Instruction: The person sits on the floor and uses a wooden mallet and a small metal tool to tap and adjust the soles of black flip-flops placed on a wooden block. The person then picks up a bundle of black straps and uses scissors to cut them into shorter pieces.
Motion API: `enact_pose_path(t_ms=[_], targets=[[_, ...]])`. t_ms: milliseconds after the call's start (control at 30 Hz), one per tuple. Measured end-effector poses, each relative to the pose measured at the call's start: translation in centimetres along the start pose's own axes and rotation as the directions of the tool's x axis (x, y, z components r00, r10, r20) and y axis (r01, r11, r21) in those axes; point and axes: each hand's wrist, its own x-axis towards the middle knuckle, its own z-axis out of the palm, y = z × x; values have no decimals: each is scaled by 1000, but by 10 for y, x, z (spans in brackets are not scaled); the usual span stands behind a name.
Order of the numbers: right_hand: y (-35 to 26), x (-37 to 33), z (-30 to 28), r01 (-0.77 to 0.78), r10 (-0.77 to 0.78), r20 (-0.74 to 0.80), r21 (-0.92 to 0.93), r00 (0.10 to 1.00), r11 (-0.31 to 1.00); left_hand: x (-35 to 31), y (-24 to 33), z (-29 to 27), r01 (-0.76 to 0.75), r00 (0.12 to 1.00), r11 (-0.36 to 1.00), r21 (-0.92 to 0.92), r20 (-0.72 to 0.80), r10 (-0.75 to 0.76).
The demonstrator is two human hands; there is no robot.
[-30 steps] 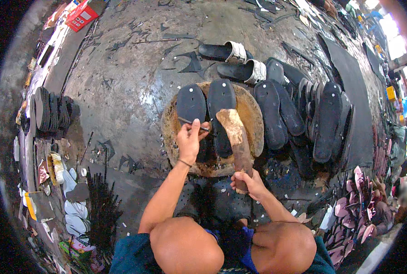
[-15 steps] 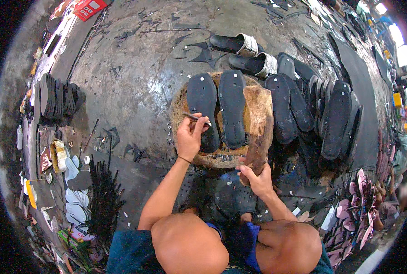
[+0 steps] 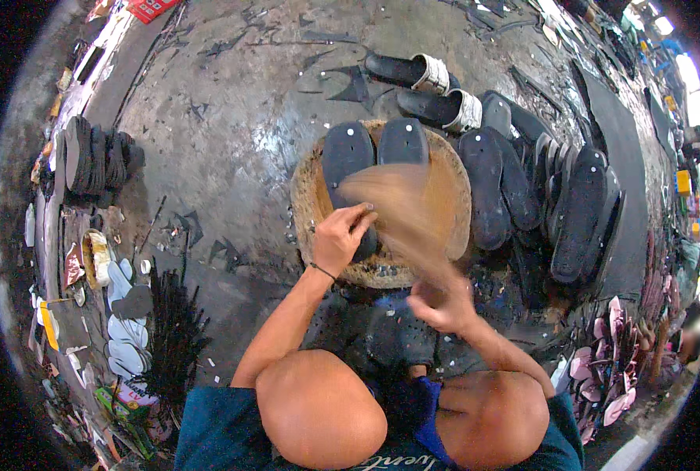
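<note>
Two black shoe soles, a left sole (image 3: 345, 153) and a right sole (image 3: 403, 144), lie side by side on a round wooden block (image 3: 306, 196). Over the left sole, my left hand (image 3: 340, 242) is closed in a pinch; the short metal punch it grips is mostly hidden now. My right hand (image 3: 447, 304) is wrapped around the handle end of a wooden mallet (image 3: 393, 208). Blurred by motion, the mallet slants up and left across both soles, its head above my left fingertips. It hides the middle of the soles.
Right of the block lie more black soles (image 3: 482, 188) and a leaning row of them (image 3: 577, 220). Beyond it sits a pair of black slides with white straps (image 3: 464, 110). Stacked soles (image 3: 91, 161) stand at far left, dark strips (image 3: 176, 337) nearer. Scraps litter the floor.
The mallet has swung from upright at the block's right side to the left, over the soles and my left fingers. My left hand has shifted slightly right and down.
</note>
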Motion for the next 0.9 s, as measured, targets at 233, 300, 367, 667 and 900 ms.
enact_pose_path(t_ms=[233, 300, 367, 667, 900], targets=[[7, -4, 42, -164, 153, 65, 546, 986, 822, 22, 20, -22, 479, 876, 810, -337, 126, -465], [5, 7, 39, -238, 209, 121, 636, 970, 734, 26, 18, -26, 470, 744, 396, -789, 112, -659], [-5, 17, 44, -320, 274, 204, 804, 940, 501, 9, 30, -38, 498, 789, 473, -727, 155, -594], [20, 10, 74, -336, 401, 14, 574, 916, 747, -31, 15, -31, 401, 735, 379, -834, 46, -676], [-12, -3, 50, -284, 346, -42, 482, 937, 829, -7, -18, -17, 479, 759, 507, -716, 49, -649]])
